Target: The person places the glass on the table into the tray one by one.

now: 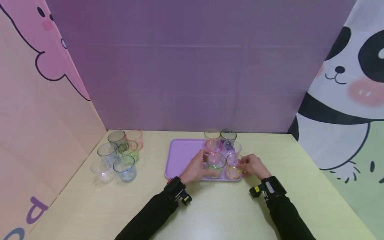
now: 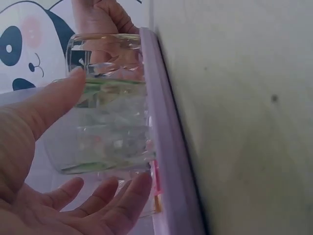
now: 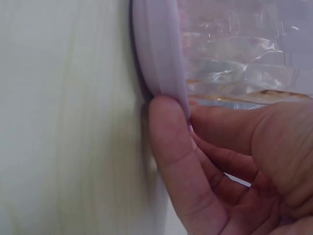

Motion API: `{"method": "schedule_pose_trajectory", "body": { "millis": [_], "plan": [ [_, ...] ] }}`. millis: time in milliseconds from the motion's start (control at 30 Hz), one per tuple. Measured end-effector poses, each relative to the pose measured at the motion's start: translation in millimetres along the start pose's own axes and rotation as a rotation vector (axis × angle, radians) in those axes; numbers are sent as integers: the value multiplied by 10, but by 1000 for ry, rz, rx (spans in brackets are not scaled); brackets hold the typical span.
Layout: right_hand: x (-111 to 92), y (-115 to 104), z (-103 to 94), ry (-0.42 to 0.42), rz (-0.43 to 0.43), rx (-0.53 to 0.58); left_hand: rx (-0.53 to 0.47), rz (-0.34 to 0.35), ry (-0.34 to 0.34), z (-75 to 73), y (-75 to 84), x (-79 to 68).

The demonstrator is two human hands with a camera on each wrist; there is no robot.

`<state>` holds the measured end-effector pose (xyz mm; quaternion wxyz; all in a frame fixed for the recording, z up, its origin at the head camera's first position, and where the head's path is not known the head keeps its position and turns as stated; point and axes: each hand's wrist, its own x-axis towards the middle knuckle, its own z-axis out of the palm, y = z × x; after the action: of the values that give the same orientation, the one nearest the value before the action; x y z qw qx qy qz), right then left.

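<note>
In the head view, a green-rimmed glass [image 1: 216, 163] stands at the front of a lilac tray [image 1: 183, 156]. My left hand [image 1: 197, 168] is around its left side, thumb in front and fingers behind. The left wrist view shows these fingers [image 2: 129, 200] spread loosely beside the glass [image 2: 105, 132]. An amber-rimmed glass [image 1: 234, 168] stands to its right. My right hand [image 1: 254, 165] is at the tray's front right corner. In the right wrist view it pinches the tray's rim [image 3: 161, 49], one finger [image 3: 171, 132] against the outer edge.
Behind these two glasses, the tray bears a pink-rimmed glass [image 1: 214, 145], a dark glass [image 1: 228, 135] and others. Several more glasses, including a blue one [image 1: 125, 170] and a green one [image 1: 129, 148], stand at the table's left. A purple wall [image 1: 195, 73] rises behind.
</note>
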<state>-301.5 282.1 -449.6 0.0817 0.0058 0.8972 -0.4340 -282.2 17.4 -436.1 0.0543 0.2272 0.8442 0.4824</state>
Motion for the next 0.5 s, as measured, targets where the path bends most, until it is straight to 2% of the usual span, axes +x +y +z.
{"method": "schedule_pose_trajectory", "body": {
  "millis": [167,500],
  "plan": [
    [1,-11,-7,-1,16,2,32,9,7,-142,8,2],
    [-11,-34,-12,1,25,-11,106,-14,97,-428,-15,-56]
  ]
}}
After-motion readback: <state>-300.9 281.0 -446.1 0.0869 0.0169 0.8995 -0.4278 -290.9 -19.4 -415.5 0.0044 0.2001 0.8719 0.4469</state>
